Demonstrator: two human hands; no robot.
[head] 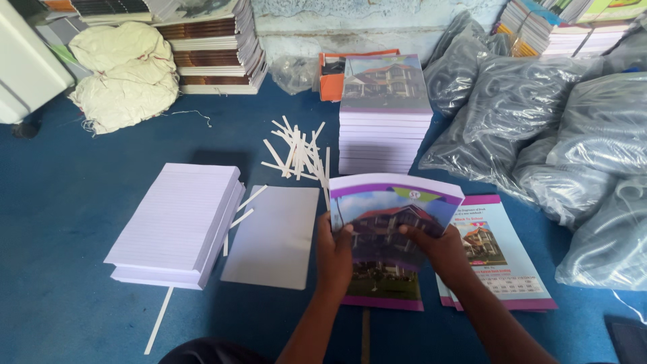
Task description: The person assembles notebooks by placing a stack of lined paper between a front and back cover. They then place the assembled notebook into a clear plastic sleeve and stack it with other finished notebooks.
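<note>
1. Two hands pinch one notebook point(384, 236): left hand point(335, 251) grips its left edge, right hand point(438, 248) its cover.
2. Finished notebook stack point(385, 121) sits behind it; ruled paper pile point(178, 222) lies to its left.

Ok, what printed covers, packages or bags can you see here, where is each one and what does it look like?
Notebook cover: held in left hand and right hand, purple border, house picture.
Notebook stack: centre back, same house cover on top.
Loose covers: right of the hands, flat, purple-edged, small house picture.
Clear plastic bags: right side, bulging, greyish.
Cloth sacks: back left, cream.
Ruled paper stack: left, white.
</note>
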